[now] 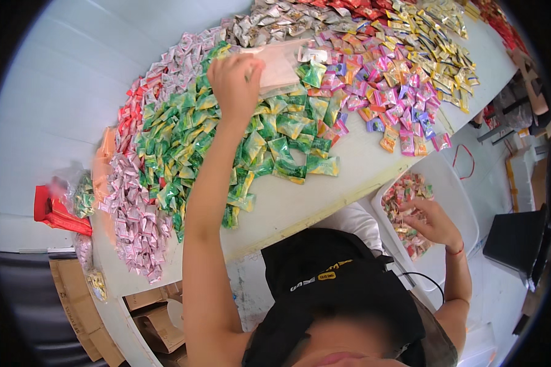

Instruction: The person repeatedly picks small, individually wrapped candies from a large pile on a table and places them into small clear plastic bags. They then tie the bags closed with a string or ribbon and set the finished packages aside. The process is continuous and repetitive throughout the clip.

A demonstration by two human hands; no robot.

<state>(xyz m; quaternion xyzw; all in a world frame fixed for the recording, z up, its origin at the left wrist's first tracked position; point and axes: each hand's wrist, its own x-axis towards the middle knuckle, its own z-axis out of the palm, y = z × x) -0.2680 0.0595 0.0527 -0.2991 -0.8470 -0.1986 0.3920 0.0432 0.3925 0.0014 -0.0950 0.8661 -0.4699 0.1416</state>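
Observation:
My left hand is raised over green-and-yellow wrapped candies, at the left edge of a stack of pale pink plastic bags. Its fingers are curled in; what they hold, if anything, does not show. Down at the right, my right hand reaches over a white plastic bin. The fingers of this hand are apart above a heap of red, green and pale wrapped candies inside. A small white packet lies beside the bags.
On the white table lie more piles: pink-and-white candies at left, grey ones at the back, pink, orange and purple ones, and yellow ones at right. A black box stands right of the bin; cardboard stands at lower left.

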